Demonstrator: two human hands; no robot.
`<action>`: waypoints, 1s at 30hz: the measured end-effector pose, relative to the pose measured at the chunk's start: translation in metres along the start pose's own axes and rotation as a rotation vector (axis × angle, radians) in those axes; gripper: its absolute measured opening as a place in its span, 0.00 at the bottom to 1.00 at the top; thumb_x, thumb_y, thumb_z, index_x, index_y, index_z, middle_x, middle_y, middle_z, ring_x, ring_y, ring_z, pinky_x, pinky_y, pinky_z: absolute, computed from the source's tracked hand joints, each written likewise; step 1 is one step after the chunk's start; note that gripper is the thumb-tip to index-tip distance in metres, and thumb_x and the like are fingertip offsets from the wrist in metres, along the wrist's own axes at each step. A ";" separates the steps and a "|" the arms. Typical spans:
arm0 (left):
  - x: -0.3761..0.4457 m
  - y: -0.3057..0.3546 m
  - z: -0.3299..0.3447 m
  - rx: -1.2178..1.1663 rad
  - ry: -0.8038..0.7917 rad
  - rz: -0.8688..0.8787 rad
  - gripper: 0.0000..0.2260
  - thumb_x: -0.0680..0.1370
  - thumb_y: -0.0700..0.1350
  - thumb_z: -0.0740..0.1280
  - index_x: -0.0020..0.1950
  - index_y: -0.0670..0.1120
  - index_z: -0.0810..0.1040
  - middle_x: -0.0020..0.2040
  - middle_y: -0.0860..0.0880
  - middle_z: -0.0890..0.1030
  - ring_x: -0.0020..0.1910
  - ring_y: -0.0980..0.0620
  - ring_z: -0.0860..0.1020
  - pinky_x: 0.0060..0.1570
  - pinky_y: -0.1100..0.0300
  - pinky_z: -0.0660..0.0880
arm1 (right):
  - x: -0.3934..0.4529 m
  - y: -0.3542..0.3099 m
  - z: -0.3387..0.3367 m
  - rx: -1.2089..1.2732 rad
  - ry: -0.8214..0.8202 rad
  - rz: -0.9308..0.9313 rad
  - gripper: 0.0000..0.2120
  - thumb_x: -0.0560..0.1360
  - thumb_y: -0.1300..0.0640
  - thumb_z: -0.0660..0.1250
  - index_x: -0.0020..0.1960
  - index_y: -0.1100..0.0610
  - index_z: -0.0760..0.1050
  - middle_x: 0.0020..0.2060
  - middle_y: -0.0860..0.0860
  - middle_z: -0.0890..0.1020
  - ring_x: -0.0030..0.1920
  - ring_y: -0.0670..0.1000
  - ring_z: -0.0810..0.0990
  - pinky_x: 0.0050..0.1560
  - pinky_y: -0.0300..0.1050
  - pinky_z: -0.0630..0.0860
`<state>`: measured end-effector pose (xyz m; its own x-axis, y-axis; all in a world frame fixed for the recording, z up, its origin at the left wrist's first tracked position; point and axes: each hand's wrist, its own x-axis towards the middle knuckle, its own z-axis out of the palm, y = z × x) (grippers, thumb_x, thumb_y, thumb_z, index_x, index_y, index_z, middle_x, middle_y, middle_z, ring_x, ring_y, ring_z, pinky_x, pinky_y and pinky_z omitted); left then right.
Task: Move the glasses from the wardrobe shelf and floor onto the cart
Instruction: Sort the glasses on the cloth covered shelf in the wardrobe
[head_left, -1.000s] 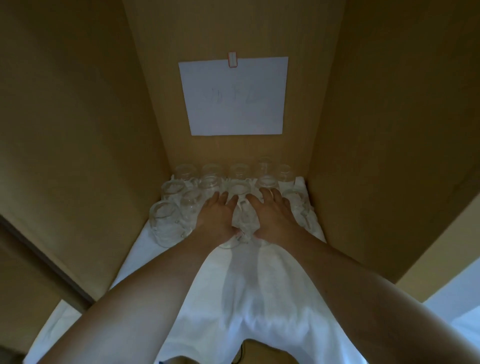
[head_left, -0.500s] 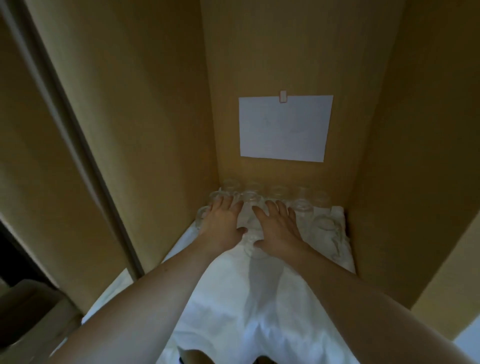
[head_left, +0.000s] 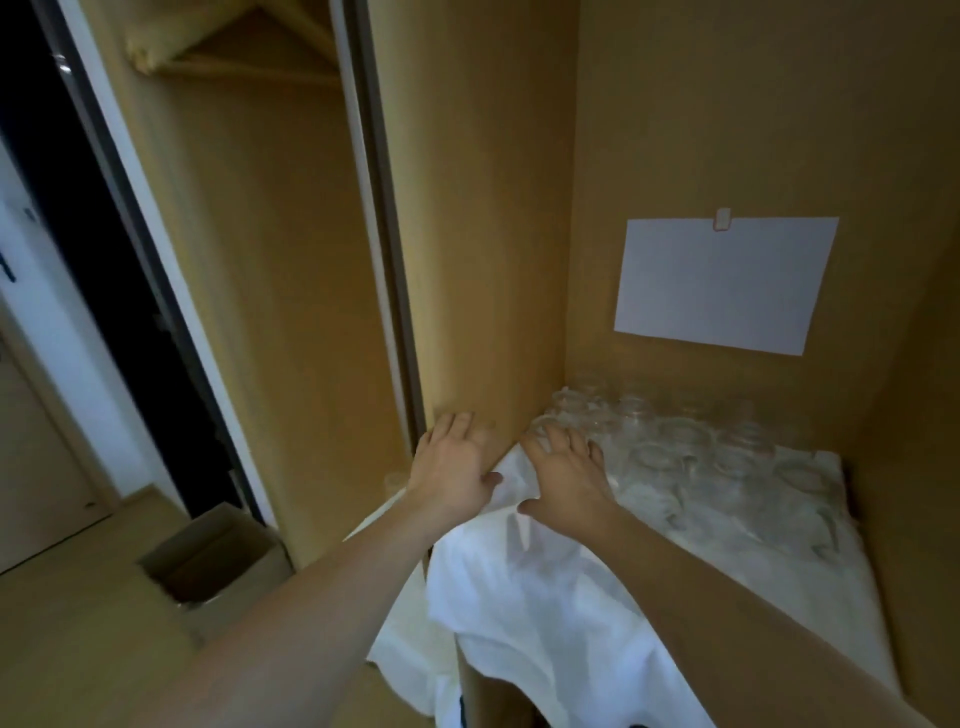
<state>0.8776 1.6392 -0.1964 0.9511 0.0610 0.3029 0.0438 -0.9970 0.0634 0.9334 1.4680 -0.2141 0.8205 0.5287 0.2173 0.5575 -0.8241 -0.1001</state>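
Two bare forearms run up from the lower edge of the frame toward its centre, over a white cloth (head_left: 545, 597) that drapes off the front of the wardrobe shelf (head_left: 883, 670). The left hand (head_left: 451, 470) lies flat with fingers straight and spread, at the shelf's left front corner against the wooden side panel (head_left: 483, 260), and holds nothing. The right hand (head_left: 569, 475) is just beside it, palm down and fingers spread over the cloth, also holding nothing; its fingertips reach the nearest of the glasses (head_left: 670, 452), though blur hides whether they touch. The glasses stand clustered on the cloth at the back of the shelf, spreading up and to the right of both hands, so the right hand is the nearer one and a short reach forward and rightward should meet them. Beyond them a white sheet (head_left: 722, 286) hangs on the back wall. A cardboard box (head_left: 208, 561) sits on the floor at lower left. No cart is in view.
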 end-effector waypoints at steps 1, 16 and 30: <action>-0.008 -0.012 -0.003 -0.014 -0.006 -0.003 0.33 0.78 0.58 0.67 0.79 0.49 0.62 0.80 0.46 0.61 0.80 0.43 0.55 0.74 0.46 0.62 | 0.000 -0.013 0.002 -0.001 -0.007 -0.002 0.41 0.71 0.40 0.74 0.77 0.47 0.58 0.75 0.55 0.60 0.75 0.60 0.57 0.73 0.60 0.58; -0.116 -0.185 -0.040 -0.048 -0.046 -0.082 0.33 0.78 0.60 0.68 0.80 0.54 0.60 0.82 0.47 0.56 0.80 0.42 0.52 0.75 0.40 0.60 | -0.017 -0.215 0.023 -0.019 -0.026 -0.010 0.40 0.70 0.40 0.74 0.76 0.45 0.59 0.75 0.54 0.61 0.75 0.60 0.59 0.73 0.61 0.61; -0.162 -0.289 0.000 -0.112 -0.173 -0.207 0.33 0.77 0.60 0.69 0.79 0.57 0.60 0.81 0.47 0.58 0.79 0.41 0.56 0.74 0.40 0.61 | -0.012 -0.319 0.090 0.020 -0.203 -0.019 0.39 0.73 0.40 0.72 0.78 0.46 0.57 0.78 0.55 0.58 0.75 0.61 0.60 0.72 0.59 0.62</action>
<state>0.7105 1.9177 -0.2640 0.9640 0.2438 0.1063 0.2172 -0.9522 0.2147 0.7569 1.7428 -0.2718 0.8170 0.5763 0.0192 0.5743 -0.8102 -0.1173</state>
